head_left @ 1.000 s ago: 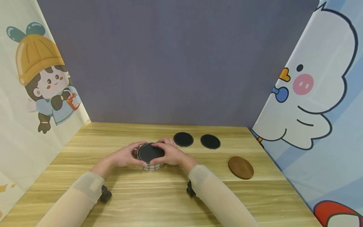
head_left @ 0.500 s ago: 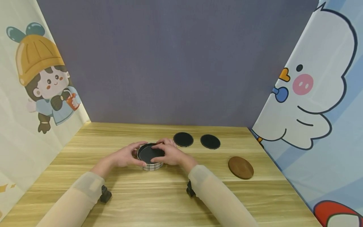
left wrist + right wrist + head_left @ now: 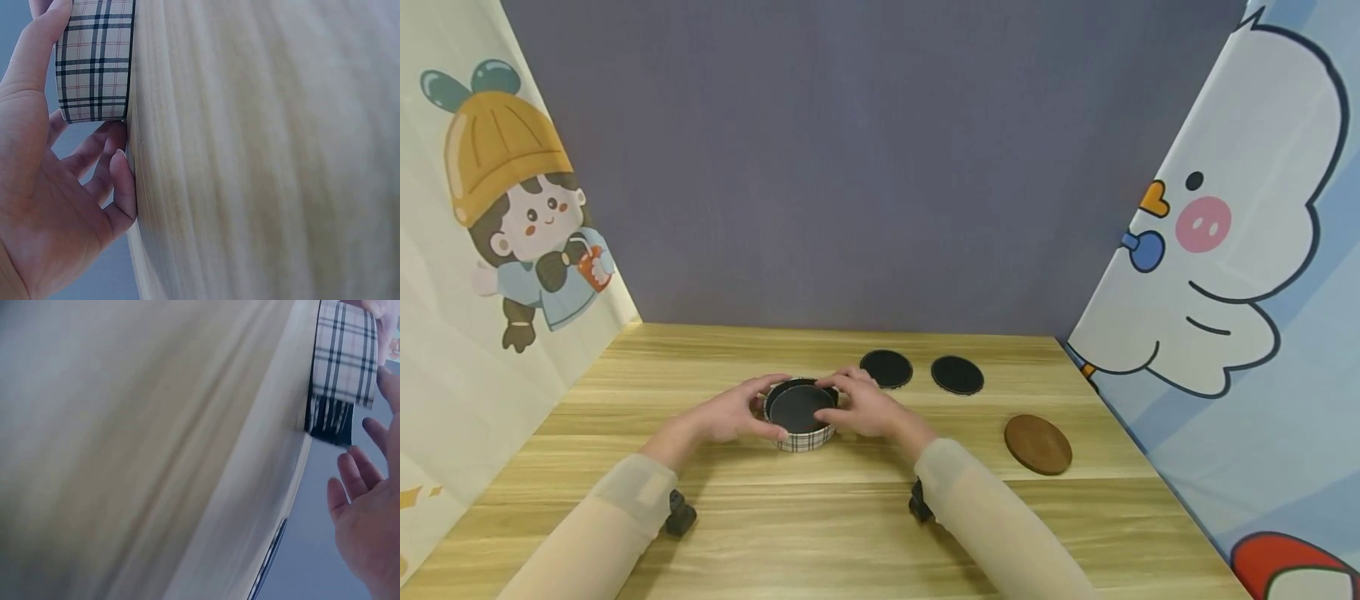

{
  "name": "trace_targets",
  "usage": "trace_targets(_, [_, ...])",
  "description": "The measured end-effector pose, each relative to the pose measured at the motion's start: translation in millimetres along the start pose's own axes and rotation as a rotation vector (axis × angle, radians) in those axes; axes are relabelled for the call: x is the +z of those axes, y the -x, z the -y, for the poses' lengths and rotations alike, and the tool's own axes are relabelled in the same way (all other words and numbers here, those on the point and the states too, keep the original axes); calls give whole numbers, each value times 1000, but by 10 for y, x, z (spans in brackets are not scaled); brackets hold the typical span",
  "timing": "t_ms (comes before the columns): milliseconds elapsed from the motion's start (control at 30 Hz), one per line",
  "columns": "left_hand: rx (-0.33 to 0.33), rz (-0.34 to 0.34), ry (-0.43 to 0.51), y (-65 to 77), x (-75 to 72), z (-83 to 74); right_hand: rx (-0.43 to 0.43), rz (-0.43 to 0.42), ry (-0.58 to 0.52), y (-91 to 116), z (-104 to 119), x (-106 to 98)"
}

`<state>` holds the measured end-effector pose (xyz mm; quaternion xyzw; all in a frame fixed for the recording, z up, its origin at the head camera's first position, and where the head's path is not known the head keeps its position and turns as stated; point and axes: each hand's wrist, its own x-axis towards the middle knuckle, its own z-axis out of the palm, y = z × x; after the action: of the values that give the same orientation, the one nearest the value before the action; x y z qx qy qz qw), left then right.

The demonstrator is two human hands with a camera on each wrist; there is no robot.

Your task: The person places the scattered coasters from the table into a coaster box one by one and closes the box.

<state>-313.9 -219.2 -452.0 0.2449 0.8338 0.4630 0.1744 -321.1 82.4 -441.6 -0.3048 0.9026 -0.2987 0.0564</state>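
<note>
Left hand (image 3: pixel 730 415) curls round the plaid holder (image 3: pixel 803 442) on the table (image 3: pixel 775 521); right hand (image 3: pixel 874 412) is loosely spread at its right side. I'd brace it gently, so the black disc (image 3: pixel 796 410) inside lies flat.

You work in a staged, screened-off booth: a plain grey panel (image 3: pixel 872 167) stands behind your wood-grained table (image 3: pixel 805 533). A hatted cartoon print (image 3: pixel 542 225) flanks the table's left, a white cartoon print (image 3: pixel 1262 158) its right.
</note>
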Motion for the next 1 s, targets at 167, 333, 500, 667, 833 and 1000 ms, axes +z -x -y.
trace_targets(167, [24,-13,4,-12,9,13,4,16,-72,161,-153,-112])
trace_targets(333, [30,-23,9,-16,10,29,28,32,-60,321,-324,-237])
trace_targets(500, [21,-25,2,-17,9,39,56,47,-50,465,-486,-337])
trace_targets(667, [18,-29,-9,-16,16,29,102,43,-38,587,-633,-440])
trace_targets(833, [9,-43,-26,-10,25,3,150,18,2,635,-764,-545])
trace_targets(1000, [8,-50,-48,-3,29,-27,177,-3,37,572,-843,-623])
